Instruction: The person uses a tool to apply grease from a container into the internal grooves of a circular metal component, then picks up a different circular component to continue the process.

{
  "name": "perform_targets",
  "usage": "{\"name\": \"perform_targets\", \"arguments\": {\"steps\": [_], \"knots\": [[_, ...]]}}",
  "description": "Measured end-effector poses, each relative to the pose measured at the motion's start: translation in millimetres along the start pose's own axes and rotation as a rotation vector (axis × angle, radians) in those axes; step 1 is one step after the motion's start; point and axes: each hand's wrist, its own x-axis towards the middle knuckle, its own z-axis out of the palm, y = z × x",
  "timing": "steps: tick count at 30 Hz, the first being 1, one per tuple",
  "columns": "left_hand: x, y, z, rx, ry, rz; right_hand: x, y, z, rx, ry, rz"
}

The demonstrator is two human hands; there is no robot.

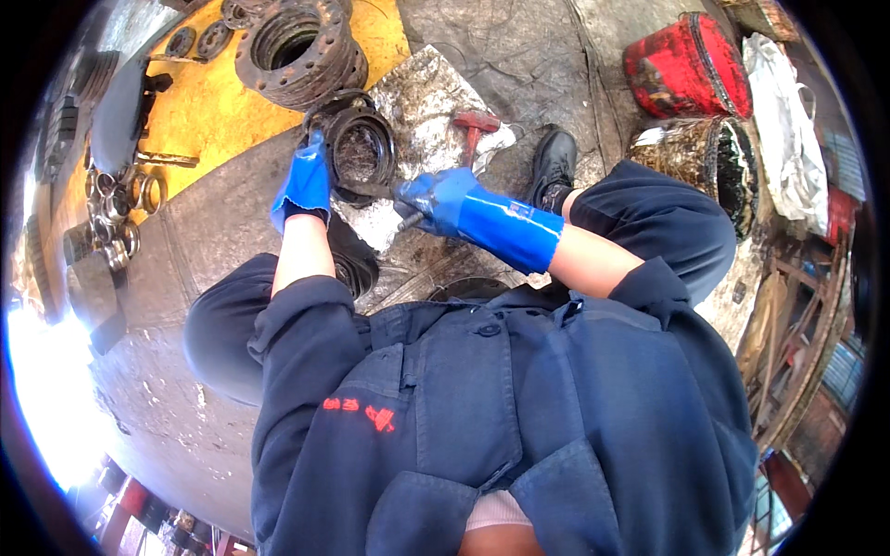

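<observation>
My left hand point(307, 181), in a blue rubber glove, is closed on the left rim of a greasy dark metal ring-shaped part point(361, 153). The ring stands tilted between my feet, at the edge of a stained pale sheet point(422, 102). My right hand point(440, 201), in a long blue glove, grips a dark, narrow tool with a flat end point(367, 189), which meets the ring's lower rim. Its exact kind is hard to make out. Just beyond my right hand lies a hammer with a red head point(476, 121) on the sheet.
Rusty stacked flanges point(301, 56) stand on a yellow plate point(199, 102) at the far left. Several small metal rings point(113, 208) lie left. At right are a red bucket point(686, 67), a grimy drum point(691, 167) and a white sack point(784, 130). My shoe point(553, 159) is near the hammer.
</observation>
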Motion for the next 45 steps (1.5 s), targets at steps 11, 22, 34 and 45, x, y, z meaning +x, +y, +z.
{"name": "perform_targets", "arguments": {"steps": [11,22,34,45], "knots": [[9,-1,3,0.031,0.009,-0.006,19,74,-52,-0.366,0.230,0.031],[-2,16,5,-0.155,-0.049,-0.043,27,81,-69,-0.526,0.183,0.017],[17,-8,7,-0.098,-0.039,0.034,34,92,-62,-0.706,0.141,0.037],[6,0,9,-0.240,-0.025,0.022,7,116,-8,0.000,0.438,-0.028]]}}
